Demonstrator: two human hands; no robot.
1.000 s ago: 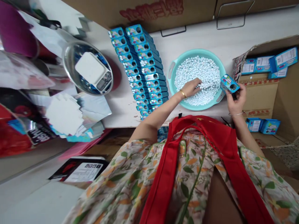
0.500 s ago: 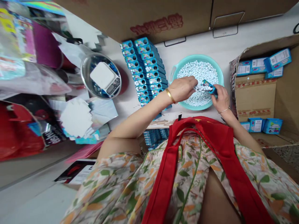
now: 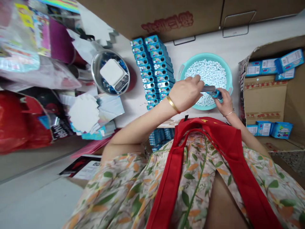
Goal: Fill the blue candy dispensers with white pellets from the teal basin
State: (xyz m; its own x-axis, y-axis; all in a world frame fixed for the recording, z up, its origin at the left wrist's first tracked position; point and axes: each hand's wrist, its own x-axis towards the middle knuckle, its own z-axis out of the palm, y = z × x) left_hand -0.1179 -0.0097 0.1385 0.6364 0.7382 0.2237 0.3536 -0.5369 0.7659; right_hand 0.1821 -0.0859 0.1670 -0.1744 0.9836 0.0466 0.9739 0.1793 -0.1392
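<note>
Over the turquoise basin, my left hand is closed on a small metal scoop, tipped toward a little blue box. My right hand grips that box near the basin's right rim, the box lying tilted with its mouth at the scoop. White and pale blue pellets fill much of the basin below both hands. To the left stand two rows of blue boxes with round holes in their ends; white pellets show in several of them.
A metal bowl with a white scale stands further left, near stacked white card and plastic bags. On the right, an open carton holds several blue boxes. A large cardboard box closes off the back.
The scoop, heaped with pellets before, now tips its load at the box's mouth. My left hand has turned over and raised slightly. The whole view has shifted a little.
</note>
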